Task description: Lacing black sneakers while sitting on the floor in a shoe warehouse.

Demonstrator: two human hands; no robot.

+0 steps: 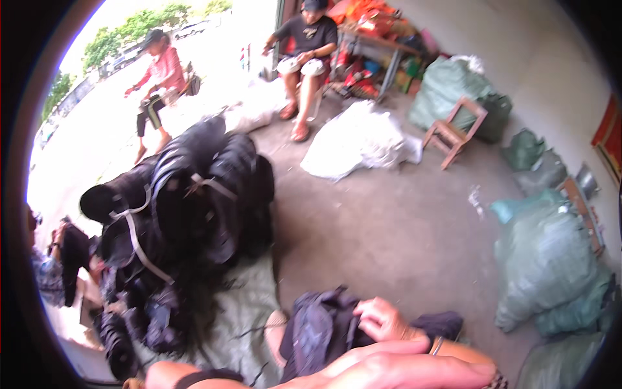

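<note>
Low in the picture, my right hand [387, 320] is bent over a dark, crumpled cloth item [317, 330], its curled fingers closed at the edge. A thin bracelet circles that wrist. Very near the camera, my left hand [389, 368] stretches across the right forearm, blurred. Its fingertips are not clear, so I cannot tell what it grips. More dark fabric [440, 324] lies just beyond the right hand. A pinkish-beige rounded shape [276, 334] shows beside the cloth; its kind is unclear.
Bundles of nested black pieces [188, 188], tied with pale straps, stand left on a grey-green sheet [249, 305]. Stuffed green sacks [547, 259] line the right wall near a small wooden chair [453, 133]. A white sack [359, 142] lies ahead. Two people sit beyond; another is partly visible left.
</note>
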